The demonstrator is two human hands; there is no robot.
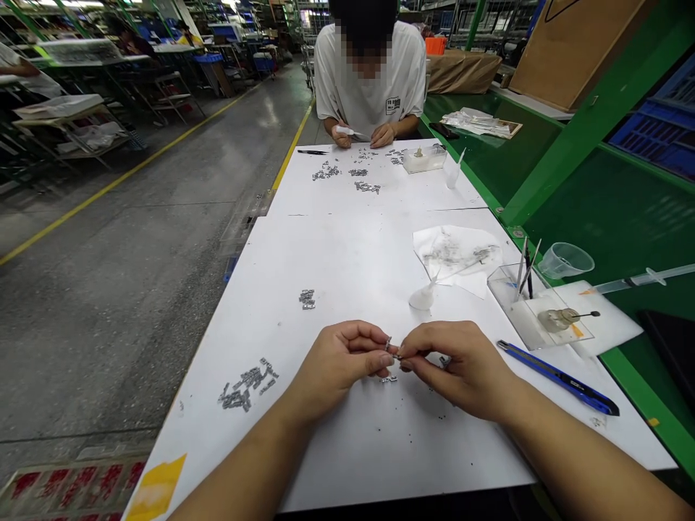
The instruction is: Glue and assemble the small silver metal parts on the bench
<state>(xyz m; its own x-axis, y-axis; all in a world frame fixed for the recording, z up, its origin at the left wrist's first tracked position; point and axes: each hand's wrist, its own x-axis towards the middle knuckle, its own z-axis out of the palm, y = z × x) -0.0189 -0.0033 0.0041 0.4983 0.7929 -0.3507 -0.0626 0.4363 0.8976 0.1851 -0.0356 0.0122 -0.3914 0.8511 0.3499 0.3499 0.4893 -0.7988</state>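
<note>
As two hands meet over a white desk [347,246], a small metal part [389,343] sits pinched in the narrowed fingers of the left hand [344,354], with the fingertips of the right hand [461,367] drawn tightly together on it; its exact shape is too small to make out. Loose metal pieces [248,383] lie left of the left hand, a compact cluster [307,299] farther up the desk. Beyond the hands, a white bottle [422,297] is near a smudged paper sheet [456,250]. At right, a blue utility knife [559,378] lies near a clear stand [502,289] with tweezers [521,269] upright in it. Opposite, a person in a white shirt [355,90] leans over more metal pieces.
</note>
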